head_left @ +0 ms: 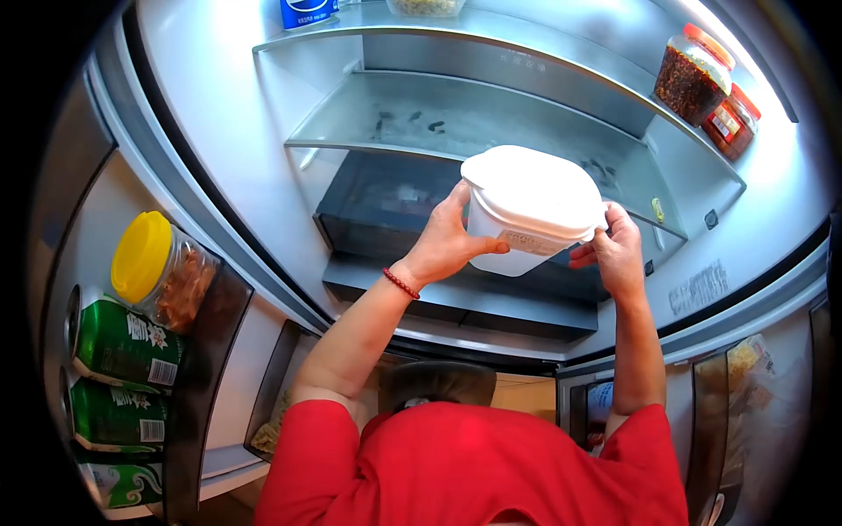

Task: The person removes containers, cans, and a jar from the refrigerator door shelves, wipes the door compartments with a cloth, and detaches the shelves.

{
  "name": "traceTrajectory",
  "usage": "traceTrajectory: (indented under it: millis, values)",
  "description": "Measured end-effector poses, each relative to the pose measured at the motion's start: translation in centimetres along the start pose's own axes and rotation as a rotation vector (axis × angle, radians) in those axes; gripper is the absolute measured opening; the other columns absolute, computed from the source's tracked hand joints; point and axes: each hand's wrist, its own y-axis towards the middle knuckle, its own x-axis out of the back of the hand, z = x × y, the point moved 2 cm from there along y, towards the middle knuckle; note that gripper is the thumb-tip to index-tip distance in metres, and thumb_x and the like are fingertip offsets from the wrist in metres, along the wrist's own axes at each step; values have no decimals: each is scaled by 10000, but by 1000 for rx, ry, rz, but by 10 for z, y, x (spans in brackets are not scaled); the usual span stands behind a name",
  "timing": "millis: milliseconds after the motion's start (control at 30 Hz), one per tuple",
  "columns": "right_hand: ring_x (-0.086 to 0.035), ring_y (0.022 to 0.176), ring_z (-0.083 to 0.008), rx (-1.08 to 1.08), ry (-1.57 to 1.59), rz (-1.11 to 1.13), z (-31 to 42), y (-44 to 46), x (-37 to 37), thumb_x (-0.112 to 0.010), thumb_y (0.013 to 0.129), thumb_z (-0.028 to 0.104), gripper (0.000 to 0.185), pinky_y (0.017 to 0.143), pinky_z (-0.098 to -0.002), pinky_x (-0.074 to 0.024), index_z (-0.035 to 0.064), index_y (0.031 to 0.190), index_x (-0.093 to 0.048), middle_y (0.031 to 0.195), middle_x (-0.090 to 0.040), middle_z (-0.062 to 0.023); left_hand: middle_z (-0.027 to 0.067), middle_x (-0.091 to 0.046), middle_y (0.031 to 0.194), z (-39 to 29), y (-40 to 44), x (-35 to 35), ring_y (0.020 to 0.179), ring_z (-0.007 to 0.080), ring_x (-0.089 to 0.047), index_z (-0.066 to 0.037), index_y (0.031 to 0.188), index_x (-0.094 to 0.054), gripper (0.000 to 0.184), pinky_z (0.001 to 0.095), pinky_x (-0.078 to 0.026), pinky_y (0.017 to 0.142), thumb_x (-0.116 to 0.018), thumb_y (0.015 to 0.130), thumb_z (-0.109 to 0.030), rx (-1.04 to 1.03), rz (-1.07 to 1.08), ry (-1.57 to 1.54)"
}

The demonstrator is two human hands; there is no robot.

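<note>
A white lidded plastic container is held up in front of the fridge's glass shelves. My left hand, with a red bead bracelet at the wrist, grips its left side, thumb across the front near a printed label. At the container's right end, my right hand has its fingers closed on the rim and lid tab. The lid lies over the top of the container. Behind it is the middle glass shelf, with a small yellow-green item at its right end.
On the upper shelf stand jars with red lids and a blue container. The left door holds a yellow-lidded jar and green cans. Bagged food sits in the open right door.
</note>
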Motion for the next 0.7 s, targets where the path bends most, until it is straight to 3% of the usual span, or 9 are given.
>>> traceTrajectory:
  millis: [167, 400, 700]
  values:
    - [-598, 533, -145, -58, -66, -28, -20, 4, 1, -440, 850, 32, 144, 456, -251, -521, -11, 970, -508, 803, -596, -80, 105, -476, 1221, 18, 4, -4, 1149, 228, -440, -46, 1282, -362, 797, 372, -438, 909, -803, 624, -136, 64, 20, 16]
    - [-605, 558, -144, -95, -41, -37, -23, -8, -2, -417, 853, 24, 120, 471, -249, -524, 4, 937, -501, 792, -591, -75, 109, -488, 1208, 13, -9, -5, 1132, 216, -454, -34, 1276, -373, 773, 372, -427, 916, -791, 629, -108, 31, -16, 8]
    - [-600, 523, -159, -255, 43, 52, -65, -26, -29, -398, 835, -14, 141, 428, -260, -522, -13, 946, -485, 776, -570, -84, 111, -506, 1203, 43, -49, 3, 1124, 214, -471, -38, 1280, -378, 769, 353, -432, 896, -782, 628, -88, 167, -15, -57]
